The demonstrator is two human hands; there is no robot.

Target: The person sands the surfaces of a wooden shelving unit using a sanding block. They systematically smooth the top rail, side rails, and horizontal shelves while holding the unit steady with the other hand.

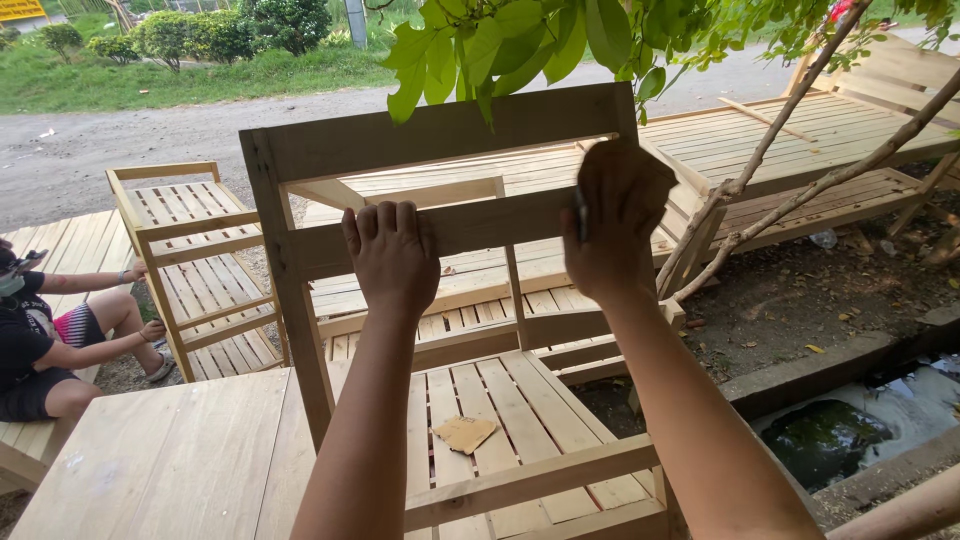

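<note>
- Your left hand [392,255] grips the middle rail [455,228] of the chair back [440,135], fingers curled over its top edge.
- Your right hand [618,225] is closed round a small dark tool [580,215] pressed to the same rail; can't tell what kind.
- Risk: tool skids off the rail's end twd the upright, since only fingertips steady it.
- Risk: raw wood edge, so splinters under the left fingers if you slide them.
- Sandpaper scrap [464,433] lies loose on the seat slats [520,410], btwn your arms; a forearm nudge could drop it thru a gap.
- Another person [40,335] sits well apart at left w/ another chair frame [195,270].
</note>
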